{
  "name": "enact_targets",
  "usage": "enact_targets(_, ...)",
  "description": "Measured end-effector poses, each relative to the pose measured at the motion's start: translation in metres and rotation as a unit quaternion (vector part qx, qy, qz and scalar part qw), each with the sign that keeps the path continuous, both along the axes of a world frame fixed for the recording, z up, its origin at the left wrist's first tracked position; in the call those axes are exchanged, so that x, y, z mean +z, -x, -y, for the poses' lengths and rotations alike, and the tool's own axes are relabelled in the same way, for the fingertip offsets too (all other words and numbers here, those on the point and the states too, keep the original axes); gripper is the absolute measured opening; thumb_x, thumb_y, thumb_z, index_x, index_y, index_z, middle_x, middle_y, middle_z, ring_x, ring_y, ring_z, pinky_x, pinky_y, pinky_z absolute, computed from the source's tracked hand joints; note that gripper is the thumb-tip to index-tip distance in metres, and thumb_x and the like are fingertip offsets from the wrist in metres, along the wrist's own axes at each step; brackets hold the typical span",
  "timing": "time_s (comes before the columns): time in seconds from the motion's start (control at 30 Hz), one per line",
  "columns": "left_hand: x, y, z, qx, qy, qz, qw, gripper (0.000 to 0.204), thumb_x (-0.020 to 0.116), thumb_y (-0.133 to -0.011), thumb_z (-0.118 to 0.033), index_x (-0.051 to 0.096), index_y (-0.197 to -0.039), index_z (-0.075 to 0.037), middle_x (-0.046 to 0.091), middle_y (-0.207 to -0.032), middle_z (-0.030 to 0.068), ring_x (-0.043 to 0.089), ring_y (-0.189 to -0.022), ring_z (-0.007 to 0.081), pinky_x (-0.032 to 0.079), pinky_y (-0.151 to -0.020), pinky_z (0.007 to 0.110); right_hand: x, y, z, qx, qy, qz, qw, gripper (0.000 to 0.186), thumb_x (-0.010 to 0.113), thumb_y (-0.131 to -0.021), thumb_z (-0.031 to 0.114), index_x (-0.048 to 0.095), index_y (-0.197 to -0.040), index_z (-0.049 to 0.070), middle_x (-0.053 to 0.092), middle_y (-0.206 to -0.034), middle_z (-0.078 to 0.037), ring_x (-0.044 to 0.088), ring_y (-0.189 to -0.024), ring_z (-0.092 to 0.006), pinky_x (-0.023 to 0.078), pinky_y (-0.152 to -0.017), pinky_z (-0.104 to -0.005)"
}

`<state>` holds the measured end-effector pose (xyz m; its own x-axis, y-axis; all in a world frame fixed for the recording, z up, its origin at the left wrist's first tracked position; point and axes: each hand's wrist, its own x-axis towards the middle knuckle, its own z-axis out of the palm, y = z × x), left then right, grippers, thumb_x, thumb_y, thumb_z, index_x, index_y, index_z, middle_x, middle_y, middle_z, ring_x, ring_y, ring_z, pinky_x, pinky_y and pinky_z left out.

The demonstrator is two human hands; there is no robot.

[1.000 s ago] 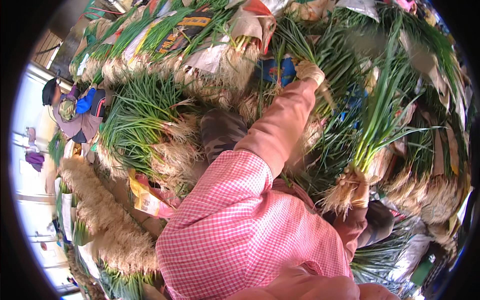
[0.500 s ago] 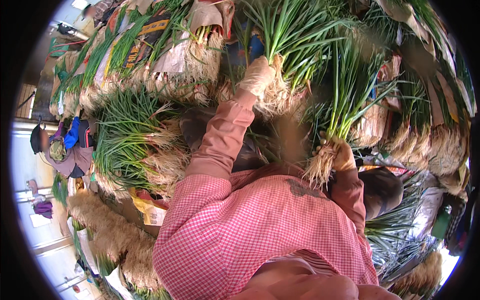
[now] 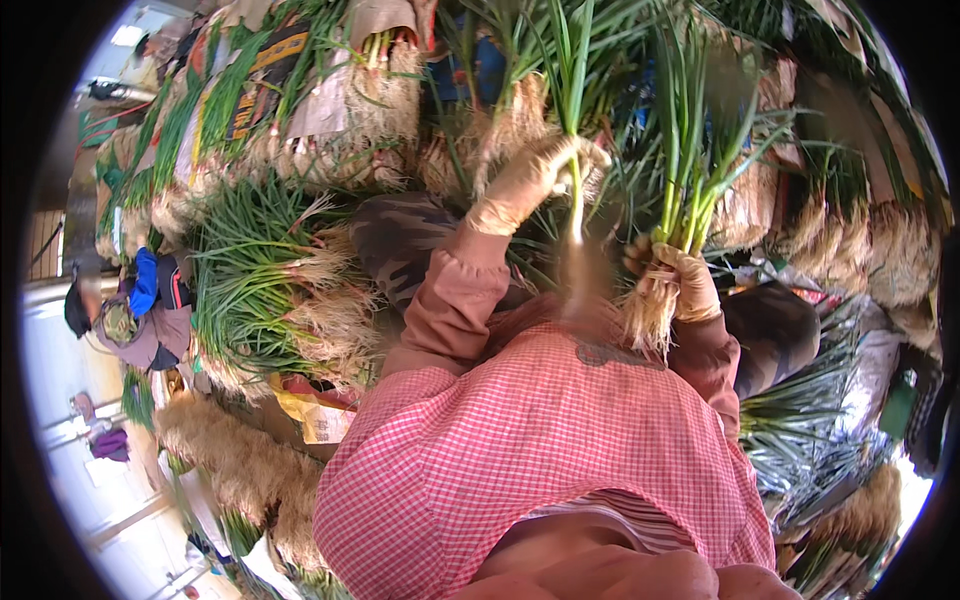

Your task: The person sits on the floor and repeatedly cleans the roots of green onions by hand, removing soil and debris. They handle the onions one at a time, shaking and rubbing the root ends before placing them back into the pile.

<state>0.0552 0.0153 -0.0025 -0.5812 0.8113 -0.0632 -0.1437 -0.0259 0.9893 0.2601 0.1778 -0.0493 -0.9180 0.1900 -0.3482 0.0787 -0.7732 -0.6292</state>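
My gloved left hand (image 3: 530,178), upper middle, pinches a single green onion (image 3: 576,192), upright, its lower end blurred by a smudge on the picture. My gloved right hand (image 3: 686,280), right of centre, grips a bunch of green onions (image 3: 692,208) around the base, long leaves pointing up, pale roots hanging below the fingers. Behind my left hand stands another onion bunch (image 3: 517,105) with pale roots. A pile of loose onions (image 3: 270,285) lies left of my camouflage-clad leg (image 3: 395,240).
Rows of onion bundles in sacking (image 3: 385,95) run across the back, with more (image 3: 850,250) at right. A co-worker (image 3: 135,315) in a cap sits at the left edge. A yellow sack (image 3: 310,410) and a long heap of roots (image 3: 230,465) lie lower left.
My left hand has come from the back bunch toward me and now holds a single onion apart from it. My right hand has risen with its bunch over the last second.
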Motion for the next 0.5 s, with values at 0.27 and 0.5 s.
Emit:
enact_targets(0.27, -0.05, -0.063, -0.039, 0.096, 0.202, -0.117, 0.968, 0.026, 0.047, -0.094, -0.022, 0.059, -0.101, 0.0, 0.062, -0.071, 0.0088, 0.056, -0.06, 0.0156, 0.046, -0.056, 0.031, 0.028, 0.011, 0.022, 0.067, 0.1, 0.036, 0.992, 0.026, 0.059, -0.081, 0.001, 0.052, -0.106, -0.003, 0.062, -0.089, -0.016, 0.063, -0.064, -0.0231, 0.055, -0.051, -0.0341)
enact_targets(0.5, -0.051, -0.051, -0.045, -0.009, 0.031, 0.217, 0.976, 0.027, 0.043, -0.095, -0.022, 0.053, -0.079, -0.003, 0.05, -0.057, 0.0029, 0.048, -0.05, 0.0151, 0.044, -0.051, 0.029, 0.023, 0.005, 0.019, 0.065, 0.108, -0.031, 0.991, 0.028, 0.059, -0.078, 0.0, 0.052, -0.105, -0.003, 0.06, -0.092, -0.013, 0.064, -0.078, -0.0268, 0.056, -0.06, -0.0311)
